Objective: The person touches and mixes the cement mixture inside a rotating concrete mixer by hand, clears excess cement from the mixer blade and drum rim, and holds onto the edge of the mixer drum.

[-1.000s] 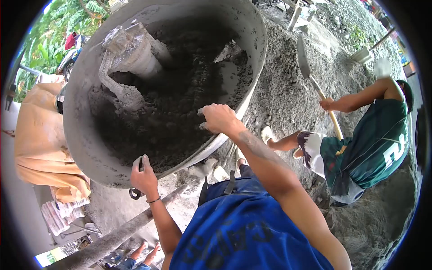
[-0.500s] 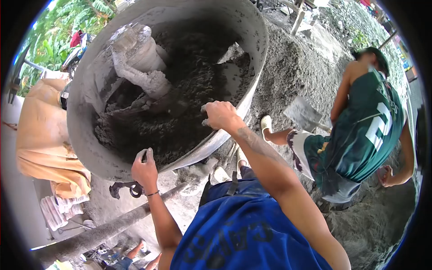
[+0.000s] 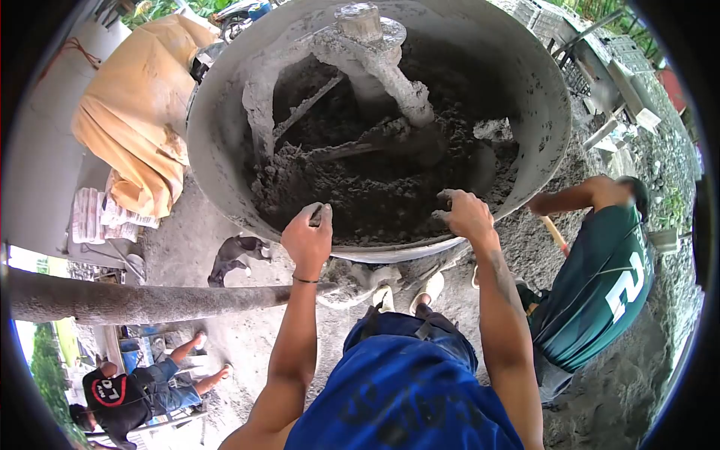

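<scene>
A large round mixer drum [image 3: 534, 90], coated in grey residue, stands before me. Dark, wet-looking mortar [image 3: 360, 202] lies in its bottom. My left hand [image 3: 306, 238] is at the near left rim, fingers curled and a gap between thumb and forefinger. Over the near right rim is my right hand [image 3: 471, 216], its thumb and fingers apart and pointing inward. Grey smears cover the fingertips, and I see nothing held in either hand. Whether the palms touch the rim cannot be told. A caked mixing arm [image 3: 375, 60] rises from the drum's middle, with blades reaching into the mortar.
A co-worker in a green jersey [image 3: 600, 285] bends at the right beside a wooden handle [image 3: 555, 234]. A thick pole [image 3: 150, 295] juts in from the left. A dog [image 3: 234, 259], stacked sacks [image 3: 101, 216] and an orange tarp [image 3: 139, 112] are left; another person [image 3: 124, 397] sits lower left.
My view has swung, so the drum sits further right and more level. The mixing arm has a different angle. My hands stay at the near rim. The co-worker in green has shifted posture.
</scene>
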{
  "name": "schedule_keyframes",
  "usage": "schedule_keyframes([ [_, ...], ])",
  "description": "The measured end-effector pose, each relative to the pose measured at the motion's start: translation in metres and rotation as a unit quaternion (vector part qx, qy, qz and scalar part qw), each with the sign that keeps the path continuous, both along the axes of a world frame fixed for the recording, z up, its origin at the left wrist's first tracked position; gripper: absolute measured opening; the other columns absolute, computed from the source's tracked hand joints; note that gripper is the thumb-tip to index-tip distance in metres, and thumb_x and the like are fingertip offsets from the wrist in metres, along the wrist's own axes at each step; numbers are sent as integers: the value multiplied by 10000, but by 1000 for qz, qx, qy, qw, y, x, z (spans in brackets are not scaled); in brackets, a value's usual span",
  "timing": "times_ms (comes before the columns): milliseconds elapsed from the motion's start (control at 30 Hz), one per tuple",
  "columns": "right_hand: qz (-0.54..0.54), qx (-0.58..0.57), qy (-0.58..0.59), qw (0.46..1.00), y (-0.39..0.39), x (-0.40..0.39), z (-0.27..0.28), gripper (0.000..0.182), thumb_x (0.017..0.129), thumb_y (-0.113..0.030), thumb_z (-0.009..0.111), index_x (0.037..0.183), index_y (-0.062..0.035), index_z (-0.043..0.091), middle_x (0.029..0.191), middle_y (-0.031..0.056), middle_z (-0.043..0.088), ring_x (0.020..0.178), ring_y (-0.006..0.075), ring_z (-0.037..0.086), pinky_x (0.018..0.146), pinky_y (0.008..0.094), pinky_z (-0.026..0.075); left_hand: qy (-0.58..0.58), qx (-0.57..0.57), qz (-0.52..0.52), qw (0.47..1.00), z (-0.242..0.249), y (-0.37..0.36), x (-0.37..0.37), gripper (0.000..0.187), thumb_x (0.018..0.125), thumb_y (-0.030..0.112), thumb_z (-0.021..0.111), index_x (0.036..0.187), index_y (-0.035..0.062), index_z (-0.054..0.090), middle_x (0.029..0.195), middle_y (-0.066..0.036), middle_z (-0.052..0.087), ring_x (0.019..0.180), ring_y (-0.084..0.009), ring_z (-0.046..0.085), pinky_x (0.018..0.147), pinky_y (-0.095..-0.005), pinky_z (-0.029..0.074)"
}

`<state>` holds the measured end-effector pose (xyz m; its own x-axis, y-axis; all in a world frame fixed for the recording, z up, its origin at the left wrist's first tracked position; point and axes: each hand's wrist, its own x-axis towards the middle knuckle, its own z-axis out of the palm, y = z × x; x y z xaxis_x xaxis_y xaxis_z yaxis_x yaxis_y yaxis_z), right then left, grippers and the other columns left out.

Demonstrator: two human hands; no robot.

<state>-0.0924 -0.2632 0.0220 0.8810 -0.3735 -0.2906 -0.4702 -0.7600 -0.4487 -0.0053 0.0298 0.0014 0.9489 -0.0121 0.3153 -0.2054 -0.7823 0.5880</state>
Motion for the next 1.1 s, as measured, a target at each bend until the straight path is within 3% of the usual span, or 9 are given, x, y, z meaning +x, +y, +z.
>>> schedule_keyframes([
  [300,-3,-9,5,1000,3,2,0,450,812,-300,748,1240,-183,671,1126,161,696,1084,362,641,941,455,504,1,-19,5,1000,1,1,0,276,860,348,698,935,87,753,852,-120,725,767,-317,691,695,-389,526],
  [433,-28,-9,-35,999,3,-1,-9,379,848,-285,703,1211,-177,681,1112,165,698,1074,370,642,937,456,506,-52,-23,-10,998,-3,2,-2,237,855,307,711,918,83,755,825,-113,722,740,-302,693,665,-370,524],
  [633,-43,-41,-104,993,4,-4,-12,322,841,-312,669,1104,-133,717,978,199,709,948,389,676,872,461,534,-28,-42,-12,999,-5,2,-1,241,859,306,708,917,77,755,834,-131,723,753,-311,694,676,-373,527],
  [733,-54,-43,-126,990,4,-3,-6,319,830,-339,683,999,-70,719,929,203,709,922,379,680,851,455,537,-80,-24,-13,996,-13,4,4,257,867,323,701,943,83,756,858,-146,728,769,-343,689,691,-400,521],
  [1100,-58,-35,-25,997,0,11,-7,344,833,-344,701,995,-41,712,1000,204,709,996,383,673,879,458,534,-46,-4,1,999,-9,-4,11,253,870,331,700,937,95,759,830,-134,728,749,-316,695,682,-393,517],
])
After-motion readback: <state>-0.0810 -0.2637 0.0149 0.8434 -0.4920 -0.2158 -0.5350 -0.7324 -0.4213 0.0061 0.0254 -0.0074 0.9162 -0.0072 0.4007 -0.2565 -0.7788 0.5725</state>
